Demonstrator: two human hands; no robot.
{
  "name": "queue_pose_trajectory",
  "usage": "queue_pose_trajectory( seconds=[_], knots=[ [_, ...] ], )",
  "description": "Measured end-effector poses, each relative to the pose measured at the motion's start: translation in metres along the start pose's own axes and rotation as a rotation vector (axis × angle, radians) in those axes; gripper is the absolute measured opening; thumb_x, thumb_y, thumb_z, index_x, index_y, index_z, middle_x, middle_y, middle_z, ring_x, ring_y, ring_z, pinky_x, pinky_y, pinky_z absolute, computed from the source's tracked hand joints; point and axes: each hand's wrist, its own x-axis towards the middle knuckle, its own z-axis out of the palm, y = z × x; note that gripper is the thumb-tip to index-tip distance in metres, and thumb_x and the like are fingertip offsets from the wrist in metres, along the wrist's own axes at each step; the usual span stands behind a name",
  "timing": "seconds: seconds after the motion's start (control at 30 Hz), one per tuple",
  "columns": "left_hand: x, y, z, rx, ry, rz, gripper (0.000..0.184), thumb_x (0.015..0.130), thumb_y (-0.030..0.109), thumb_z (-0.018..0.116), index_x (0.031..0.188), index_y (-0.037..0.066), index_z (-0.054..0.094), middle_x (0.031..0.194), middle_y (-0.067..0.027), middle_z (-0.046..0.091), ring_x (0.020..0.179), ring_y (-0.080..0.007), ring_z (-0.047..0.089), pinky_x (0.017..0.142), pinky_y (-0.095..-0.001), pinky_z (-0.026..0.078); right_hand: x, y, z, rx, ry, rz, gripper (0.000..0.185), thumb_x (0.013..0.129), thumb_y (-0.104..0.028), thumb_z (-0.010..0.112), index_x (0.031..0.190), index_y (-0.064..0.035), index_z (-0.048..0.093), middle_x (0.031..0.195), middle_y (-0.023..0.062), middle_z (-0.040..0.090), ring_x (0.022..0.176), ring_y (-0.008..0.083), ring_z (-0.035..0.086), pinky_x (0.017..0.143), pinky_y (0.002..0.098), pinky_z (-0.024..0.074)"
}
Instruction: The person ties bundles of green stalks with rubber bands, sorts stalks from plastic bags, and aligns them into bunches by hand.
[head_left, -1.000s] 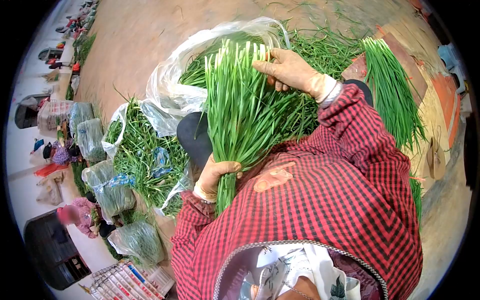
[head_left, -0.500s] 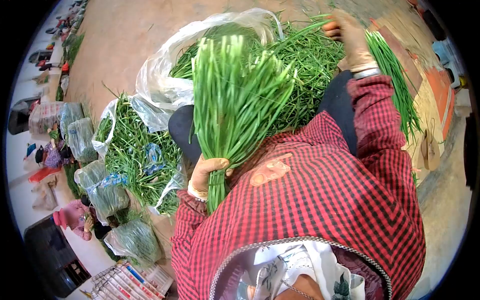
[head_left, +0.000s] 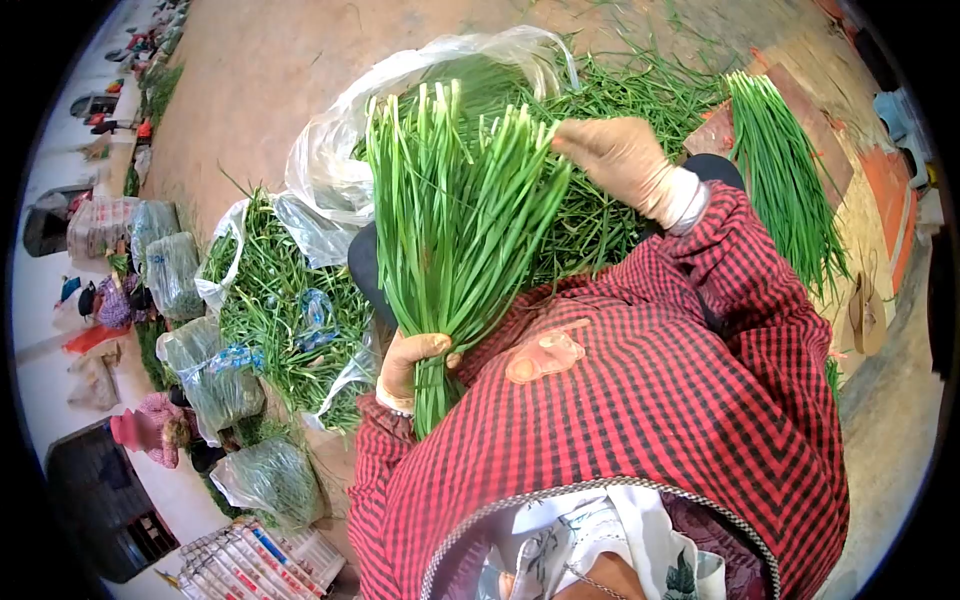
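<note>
My left hand (head_left: 414, 366), in a pale glove, is wrapped round the lower part of a large bunch of garlic chives (head_left: 450, 230). The bunch stands upright and fans out, its pale cut ends at the top. My gloved right hand (head_left: 625, 165) is at the upper right edge of the bunch, fingertips pinched together against the end of a stalk. Behind the bunch lies a heap of loose chives (head_left: 640, 100), partly in a clear plastic bag (head_left: 330, 150). A neat pile of chives (head_left: 785, 170) rests to the right on a reddish board.
A second open bag of loose greens (head_left: 280, 310) sits at my left. Beyond it stand several filled plastic bags (head_left: 270, 480) and people seated by the wall, one in a pink hat (head_left: 133, 430). A pair of sandals (head_left: 868, 315) lies at far right.
My right hand has come down and left from the loose heap, where it pulled at strands, to the top edge of the bunch. My left hand keeps its hold.
</note>
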Motion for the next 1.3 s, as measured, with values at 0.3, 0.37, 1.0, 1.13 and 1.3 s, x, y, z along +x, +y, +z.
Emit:
queue_pose_trajectory(
  seconds=[0.3,0.37,1.0,1.13,1.3],
  knots=[
    [-0.007,0.0,0.001,0.058,0.036,-0.019,0.057,0.07,0.0,0.066,0.124,-0.001,0.048,0.094,-0.0133,0.062,0.067,-0.0197,0.057,0.054,-0.0298,0.047,0.01,0.043,-0.051,0.257,-0.083,0.556,0.062,0.085,-0.05,0.061,0.128,-0.006,0.052,0.081,0.0066,0.066,0.074,0.0162,0.064,0.068,0.0304,0.051],
    [-0.004,0.001,0.011,0.055,0.038,-0.01,0.058,0.07,0.0,0.067,0.125,0.0,0.048,0.096,-0.0136,0.061,0.069,-0.0197,0.058,0.055,-0.0297,0.047,0.021,-0.01,-0.056,0.531,-0.306,0.594,0.046,0.087,-0.043,0.062,0.113,-0.0045,0.059,0.075,0.003,0.063,0.066,0.0103,0.06,0.056,0.0261,0.0489],
    [-0.001,-0.003,0.005,0.079,-0.075,-0.141,0.061,0.071,-0.004,0.07,0.128,0.001,0.047,0.098,-0.012,0.063,0.07,-0.0181,0.06,0.058,-0.0283,0.049,0.034,0.008,-0.042,0.595,-0.265,0.199,0.042,0.085,-0.029,0.07,0.119,-0.0066,0.062,0.119,0.0055,0.061,0.114,0.0165,0.052,0.1,0.0307,0.0393],
    [0.0,-0.003,0.001,0.237,-0.116,-0.14,0.069,0.068,-0.001,0.072,0.131,0.001,0.046,0.11,-0.0104,0.062,0.089,-0.0174,0.06,0.073,-0.0296,0.048,0.027,-0.013,-0.01,0.651,-0.247,0.133,0.035,0.085,-0.028,0.068,0.11,-0.0024,0.065,0.104,0.0088,0.066,0.096,0.0171,0.059,0.089,0.0309,0.045],
    [0.0,-0.004,0.004,0.247,-0.096,-0.139,0.081,0.062,-0.005,0.072,0.137,0.001,0.041,0.126,-0.01,0.056,0.112,-0.0197,0.054,0.095,-0.0323,0.042,0.029,0.003,-0.011,0.742,0.122,0.18,0.029,0.087,-0.025,0.066,0.101,0.0001,0.066,0.087,0.0086,0.067,0.085,0.0148,0.06,0.082,0.0292,0.0474]
  ],
)
